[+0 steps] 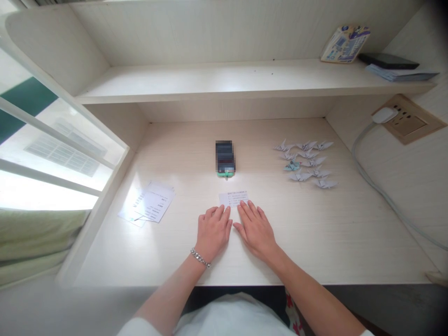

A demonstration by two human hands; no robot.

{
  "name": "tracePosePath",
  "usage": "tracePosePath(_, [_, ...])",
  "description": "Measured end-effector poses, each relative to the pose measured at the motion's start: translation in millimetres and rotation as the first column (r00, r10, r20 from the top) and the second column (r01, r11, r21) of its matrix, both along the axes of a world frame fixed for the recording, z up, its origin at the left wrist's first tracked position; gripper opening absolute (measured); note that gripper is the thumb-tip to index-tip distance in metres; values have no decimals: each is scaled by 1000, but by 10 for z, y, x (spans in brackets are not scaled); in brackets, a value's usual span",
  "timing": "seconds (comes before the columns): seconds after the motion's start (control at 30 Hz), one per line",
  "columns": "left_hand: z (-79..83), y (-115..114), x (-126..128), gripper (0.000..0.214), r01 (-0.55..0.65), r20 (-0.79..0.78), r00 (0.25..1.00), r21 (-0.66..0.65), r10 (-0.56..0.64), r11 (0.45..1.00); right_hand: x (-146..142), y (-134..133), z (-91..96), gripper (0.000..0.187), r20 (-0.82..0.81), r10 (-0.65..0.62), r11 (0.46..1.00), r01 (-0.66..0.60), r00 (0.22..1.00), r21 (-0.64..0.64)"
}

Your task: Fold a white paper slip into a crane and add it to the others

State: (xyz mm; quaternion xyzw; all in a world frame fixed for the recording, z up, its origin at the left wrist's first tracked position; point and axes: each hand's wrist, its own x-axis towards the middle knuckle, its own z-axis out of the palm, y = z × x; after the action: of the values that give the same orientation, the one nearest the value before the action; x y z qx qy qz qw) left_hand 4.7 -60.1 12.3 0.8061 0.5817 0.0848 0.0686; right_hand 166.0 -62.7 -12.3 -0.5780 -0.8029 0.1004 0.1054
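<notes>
A small printed sheet of paper (pixel 232 198) lies on the desk in front of me. My left hand (pixel 214 229) rests flat, its fingertips at the sheet's near left edge. Beside it my right hand (pixel 256 228) lies flat too, fingertips on the sheet's near right part. The fingers of both hands are stretched out, and the thumbs almost meet. My hands cover the near edge of the paper. Just beyond stands a phone (pixel 225 156) with a pixelated screen and a green lower edge. To the right sit several folded paper cranes (pixel 308 163), mostly white, with one bluish-green crane (pixel 291 165).
A loose stack of printed sheets (pixel 156 201) lies at the left. Above the desk runs a shelf (pixel 196 81) bearing a patterned box (pixel 346 44) and a dark flat case (pixel 389 60) on papers. A white cable (pixel 371 175) hangs from the right wall socket (pixel 408 119).
</notes>
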Motion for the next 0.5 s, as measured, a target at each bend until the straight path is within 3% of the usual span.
tracePosePath(0.13, [30,0,23,39,-10,-25,1000,-11,10,1000,151,15,-6,54,33,-29,999,29,999,17])
tracePosePath(0.27, [38,4,46,39,-9,-42,999,-14,8,1000,36,23,54,54,25,-61,997,60,998,51])
tracePosePath(0.37, [33,5,51,36,-7,-58,998,-18,6,1000,-114,13,64,48,-33,71,996,-69,997,51])
tracePosePath(0.5, [29,-6,25,39,17,-77,997,-2,-17,1000,-169,-2,35,50,-69,71,997,-71,995,14])
